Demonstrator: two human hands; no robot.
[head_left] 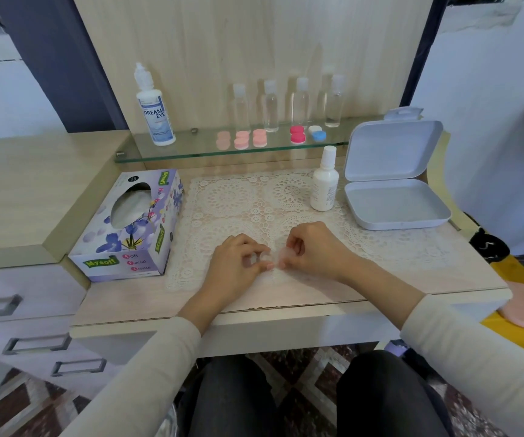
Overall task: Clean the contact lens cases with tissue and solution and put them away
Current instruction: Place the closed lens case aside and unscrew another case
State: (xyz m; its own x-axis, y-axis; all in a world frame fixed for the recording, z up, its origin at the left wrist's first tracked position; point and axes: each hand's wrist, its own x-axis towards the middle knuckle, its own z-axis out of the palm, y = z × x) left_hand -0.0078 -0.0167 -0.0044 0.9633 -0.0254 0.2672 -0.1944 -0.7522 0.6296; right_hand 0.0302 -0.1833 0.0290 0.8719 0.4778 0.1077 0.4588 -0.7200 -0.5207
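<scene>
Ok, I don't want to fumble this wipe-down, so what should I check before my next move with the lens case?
1. Lens case gripped by left hand and right hand: ok.
2. Case caps unscrewed: cannot tell, fingers cover them.
3. Tissue box left of the hands, tissue showing in its opening: ok.
4. Loose tissue ready on the lace mat: not ok, none visible.
5. Small white bottle upright on the mat, capped: ok.
6. White storage box lid open: ok.
</scene>
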